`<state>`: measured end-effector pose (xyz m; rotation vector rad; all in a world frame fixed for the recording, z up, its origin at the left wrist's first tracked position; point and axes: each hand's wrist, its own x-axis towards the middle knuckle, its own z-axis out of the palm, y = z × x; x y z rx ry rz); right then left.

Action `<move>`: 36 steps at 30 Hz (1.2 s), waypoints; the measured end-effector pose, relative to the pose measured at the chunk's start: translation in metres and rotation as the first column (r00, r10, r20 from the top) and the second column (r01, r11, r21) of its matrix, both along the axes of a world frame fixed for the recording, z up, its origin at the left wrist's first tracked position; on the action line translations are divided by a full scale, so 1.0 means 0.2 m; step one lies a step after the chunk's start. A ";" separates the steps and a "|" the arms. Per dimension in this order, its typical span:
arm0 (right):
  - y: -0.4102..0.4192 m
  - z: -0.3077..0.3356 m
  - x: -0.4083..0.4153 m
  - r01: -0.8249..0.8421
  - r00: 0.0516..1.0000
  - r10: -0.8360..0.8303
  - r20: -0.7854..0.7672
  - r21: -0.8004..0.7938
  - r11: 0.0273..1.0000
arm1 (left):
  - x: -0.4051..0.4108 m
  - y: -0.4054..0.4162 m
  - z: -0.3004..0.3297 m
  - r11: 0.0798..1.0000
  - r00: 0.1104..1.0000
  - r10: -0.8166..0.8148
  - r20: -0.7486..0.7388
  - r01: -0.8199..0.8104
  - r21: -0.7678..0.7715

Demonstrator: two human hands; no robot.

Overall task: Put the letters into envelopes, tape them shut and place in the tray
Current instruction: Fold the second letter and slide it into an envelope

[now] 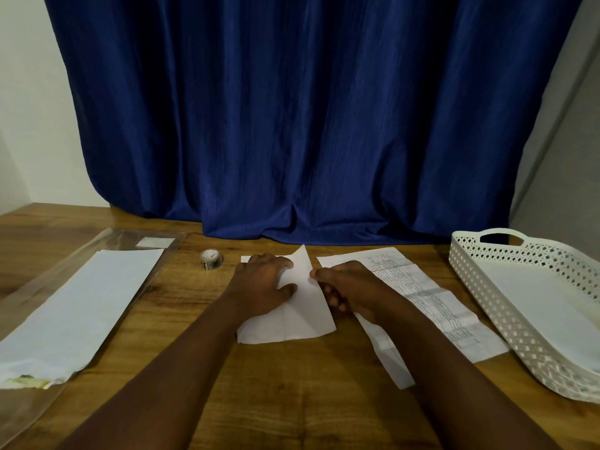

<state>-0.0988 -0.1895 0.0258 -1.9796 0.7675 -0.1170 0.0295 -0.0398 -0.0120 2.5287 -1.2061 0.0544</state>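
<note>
A white envelope (292,323) lies in the middle of the wooden table, its flap standing up. My left hand (263,284) presses flat on the envelope's left part, fingers spread. My right hand (344,284) pinches the raised flap's right edge. Printed letters (431,303) lie folded just right of the envelope, partly under my right forearm. A small roll of tape (211,259) stands behind and left of my left hand. The white perforated tray (480,287) sits at the right edge with white envelopes inside.
A stack of white envelopes (81,306) lies on a clear plastic sleeve (130,237) at the left. A dark blue curtain (308,125) hangs behind the table and touches its far edge. The tray overhangs the right part of the view.
</note>
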 end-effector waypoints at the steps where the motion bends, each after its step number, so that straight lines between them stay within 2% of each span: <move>1: 0.00 -0.01 0.00 -0.001 1.000 0.001 0.018 -0.032 0.999 | 0.00 0.00 0.00 1.000 1.000 -0.001 -0.004 0.001 -0.004; 4: 0.00 -0.02 0.01 -0.052 0.996 0.058 0.066 -0.086 0.995 | 0.01 0.00 0.00 1.000 1.000 0.002 -0.014 -0.002 -0.005; 10: 0.03 -0.05 0.00 -0.116 0.987 0.117 0.108 -0.017 0.993 | 0.03 0.01 -0.01 0.998 1.000 0.004 -0.031 -0.005 -0.060; 15: -0.06 0.02 -0.04 -0.191 0.947 0.214 0.238 -0.113 0.975 | 0.03 0.03 0.04 0.949 0.989 0.026 -0.148 -0.071 -0.309; 18: -0.14 0.07 -0.10 -0.207 0.901 0.207 0.381 -0.040 0.977 | 0.04 0.05 0.08 0.881 0.969 0.005 -0.247 -0.121 -0.458; 21: -0.19 0.10 -0.13 -0.155 0.869 0.113 0.482 0.049 0.987 | 0.06 0.07 0.09 0.802 0.927 -0.030 -0.374 -0.201 -0.563; 24: -0.25 0.11 -0.13 -0.062 0.852 -0.026 0.523 0.149 0.987 | 0.08 0.08 0.11 0.749 0.855 -0.107 -0.508 -0.267 -0.606; 29: -0.30 0.09 -0.13 -0.022 0.793 -0.242 0.559 0.422 0.906 | 0.06 0.07 0.12 0.664 0.643 -0.253 -0.723 -0.428 -0.613; 32: -0.31 0.06 -0.12 -0.085 0.832 -0.214 0.511 0.499 0.862 | 0.05 0.06 0.13 0.589 0.524 -0.349 -0.777 -0.522 -0.617; 36: -0.29 0.02 -0.11 -0.115 0.900 -0.116 0.421 0.485 0.867 | 0.05 0.05 0.12 0.544 0.380 -0.442 -0.812 -0.606 -0.580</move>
